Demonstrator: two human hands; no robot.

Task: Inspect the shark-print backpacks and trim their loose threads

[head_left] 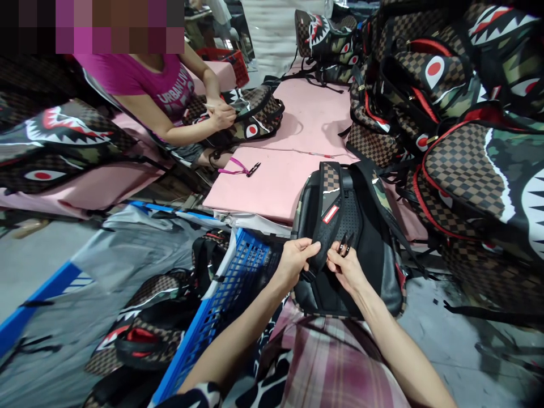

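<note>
A black-backed backpack (376,249) with checked and camouflage trim lies across my lap and the table edge, its straps facing up. My left hand (296,259) is closed on the padded shoulder strap (326,241), thumb and fingers pinching its edge. Small black thread snips (345,243) stick up from my right hand (347,265), which is closed around them. Its thumb and forefinger are pinched together close beside the strap; whether a thread is between them is too small to tell. A red-and-white label (330,213) shows on the strap.
Pink-covered tables (255,190) stretch ahead, with another pair of snips (254,169) on a pink cord. Shark-face backpacks (463,170) are piled on the right. At left stands a blue crate (250,255) near more bags. Across the table, a co-worker (140,96) handles another backpack (263,116).
</note>
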